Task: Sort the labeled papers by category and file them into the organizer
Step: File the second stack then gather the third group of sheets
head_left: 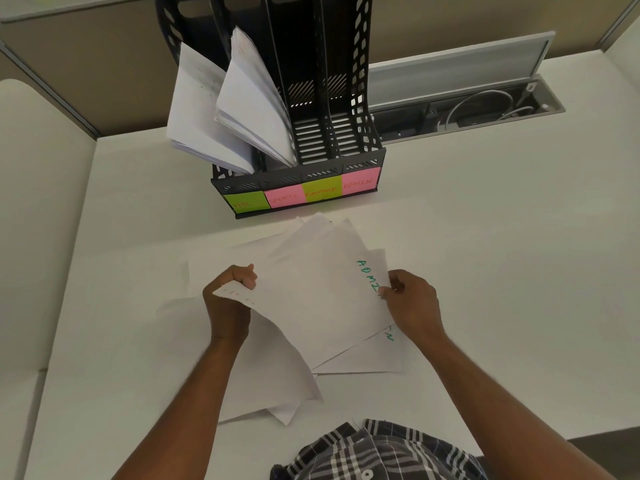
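A black four-slot organizer (360, 140) stands at the back of the white desk. Its front carries sticky labels HR (246, 201), SPORTS (284, 199), FINANCE (321, 192) and ADMIN (360, 183). White papers (204, 116) lean out of the two left slots; the two right slots look empty. Loose white sheets (273, 382) lie fanned in front of me. I hold up a sheet marked ADMIN in green (322, 299). My left hand (230, 299) grips its left edge. My right hand (412, 303) pinches its right edge by the lettering.
An open cable tray (467, 112) with a raised lid and white cords sits in the desk to the right of the organizer. Beige partition walls run along the back and left. A second sheet with green writing (389, 336) lies under the held one.
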